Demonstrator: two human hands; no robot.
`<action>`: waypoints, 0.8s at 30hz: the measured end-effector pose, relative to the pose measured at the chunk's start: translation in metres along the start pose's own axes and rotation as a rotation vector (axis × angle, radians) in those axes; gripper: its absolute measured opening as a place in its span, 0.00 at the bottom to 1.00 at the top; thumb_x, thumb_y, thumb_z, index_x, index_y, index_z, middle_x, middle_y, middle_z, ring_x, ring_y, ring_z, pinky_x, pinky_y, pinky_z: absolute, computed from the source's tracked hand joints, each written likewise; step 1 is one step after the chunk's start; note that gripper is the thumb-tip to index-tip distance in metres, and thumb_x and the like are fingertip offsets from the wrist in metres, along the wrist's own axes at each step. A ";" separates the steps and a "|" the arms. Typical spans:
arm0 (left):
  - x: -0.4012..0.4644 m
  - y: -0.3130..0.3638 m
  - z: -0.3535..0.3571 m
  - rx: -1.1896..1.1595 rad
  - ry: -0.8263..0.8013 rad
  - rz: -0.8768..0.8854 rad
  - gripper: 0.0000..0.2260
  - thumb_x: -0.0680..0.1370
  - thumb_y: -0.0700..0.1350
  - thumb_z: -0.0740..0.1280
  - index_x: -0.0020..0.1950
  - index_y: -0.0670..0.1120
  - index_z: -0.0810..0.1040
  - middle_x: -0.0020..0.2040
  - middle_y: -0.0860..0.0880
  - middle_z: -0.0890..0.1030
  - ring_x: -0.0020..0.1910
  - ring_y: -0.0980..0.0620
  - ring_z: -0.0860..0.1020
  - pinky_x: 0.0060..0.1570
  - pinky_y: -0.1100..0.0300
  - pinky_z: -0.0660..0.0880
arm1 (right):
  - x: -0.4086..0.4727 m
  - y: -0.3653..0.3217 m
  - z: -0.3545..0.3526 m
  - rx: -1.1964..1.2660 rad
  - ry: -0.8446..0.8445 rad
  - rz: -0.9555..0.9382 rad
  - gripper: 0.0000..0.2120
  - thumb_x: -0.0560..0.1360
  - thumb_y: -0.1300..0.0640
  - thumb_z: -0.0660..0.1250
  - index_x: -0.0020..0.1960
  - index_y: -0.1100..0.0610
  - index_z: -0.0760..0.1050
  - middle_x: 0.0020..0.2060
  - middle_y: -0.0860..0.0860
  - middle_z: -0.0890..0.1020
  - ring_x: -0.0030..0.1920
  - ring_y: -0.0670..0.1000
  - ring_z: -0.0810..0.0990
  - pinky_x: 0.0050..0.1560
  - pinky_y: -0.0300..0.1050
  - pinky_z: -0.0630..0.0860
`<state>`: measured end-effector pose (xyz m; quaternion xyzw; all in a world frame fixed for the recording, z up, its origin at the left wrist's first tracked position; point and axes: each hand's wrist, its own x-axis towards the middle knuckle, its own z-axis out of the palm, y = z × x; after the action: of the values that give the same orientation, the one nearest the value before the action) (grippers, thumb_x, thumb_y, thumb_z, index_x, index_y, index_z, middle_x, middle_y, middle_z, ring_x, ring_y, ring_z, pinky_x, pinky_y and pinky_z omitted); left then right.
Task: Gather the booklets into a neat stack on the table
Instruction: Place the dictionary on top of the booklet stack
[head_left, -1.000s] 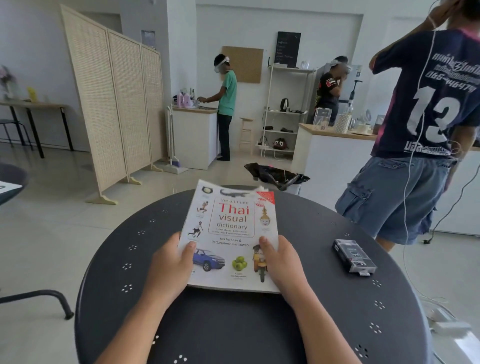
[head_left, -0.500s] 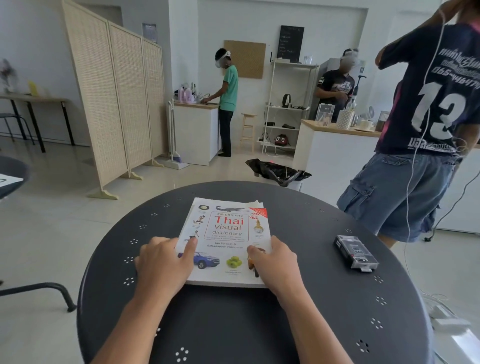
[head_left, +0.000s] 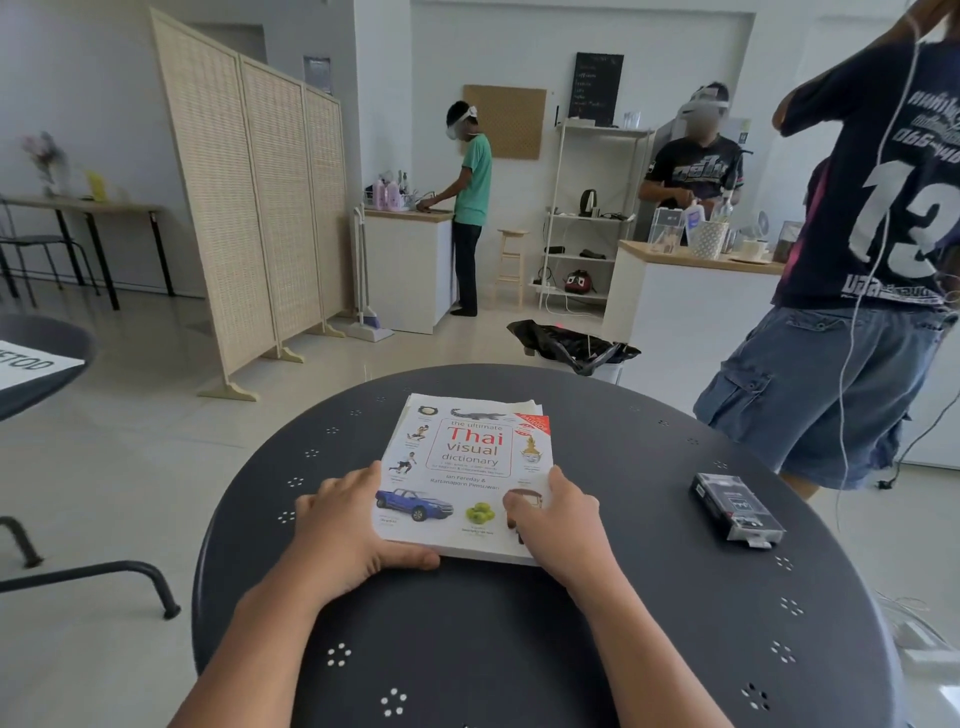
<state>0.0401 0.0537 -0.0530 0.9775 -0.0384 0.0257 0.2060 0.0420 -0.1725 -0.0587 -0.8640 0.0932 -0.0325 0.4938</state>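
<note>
A stack of booklets (head_left: 467, 457) lies flat in the middle of the round dark table (head_left: 649, 623). The top one has a white cover reading "Thai visual dictionary"; edges of others show beneath it at the far side. My left hand (head_left: 343, 530) grips the stack's near left corner, thumb along the front edge. My right hand (head_left: 558, 525) rests on the near right corner, fingers on the cover and side.
A small dark box (head_left: 735, 509) lies on the table to the right. A person in a numbered shirt (head_left: 857, 260) stands close beyond the right rim. A black bin (head_left: 571, 345) sits behind the table. A folding screen (head_left: 249, 208) stands far left.
The stack, held tilted up a second ago, has come down flat on the table. My hands have slid to its near corners, squaring the edges.
</note>
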 end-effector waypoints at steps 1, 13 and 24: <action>0.003 -0.003 -0.003 0.001 0.005 -0.012 0.70 0.37 0.86 0.50 0.74 0.52 0.63 0.72 0.54 0.70 0.70 0.49 0.66 0.63 0.51 0.59 | 0.002 -0.002 0.004 -0.025 -0.001 -0.022 0.16 0.77 0.49 0.66 0.63 0.51 0.71 0.63 0.53 0.75 0.45 0.47 0.84 0.33 0.35 0.74; 0.028 -0.042 -0.011 -0.252 0.047 -0.129 0.72 0.40 0.79 0.67 0.80 0.51 0.57 0.76 0.48 0.69 0.74 0.48 0.67 0.67 0.55 0.67 | 0.031 -0.028 0.053 -0.285 0.001 -0.215 0.29 0.78 0.44 0.66 0.72 0.59 0.63 0.69 0.51 0.69 0.71 0.53 0.67 0.64 0.50 0.72; 0.038 -0.047 -0.013 -0.276 0.076 -0.115 0.57 0.55 0.68 0.79 0.78 0.49 0.61 0.70 0.49 0.75 0.63 0.49 0.74 0.59 0.56 0.72 | 0.043 -0.028 0.065 -0.382 -0.012 -0.255 0.36 0.80 0.41 0.61 0.78 0.64 0.57 0.76 0.54 0.63 0.76 0.55 0.60 0.72 0.51 0.68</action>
<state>0.0811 0.0997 -0.0574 0.9388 0.0220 0.0452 0.3407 0.0969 -0.1121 -0.0695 -0.9467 -0.0154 -0.0715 0.3136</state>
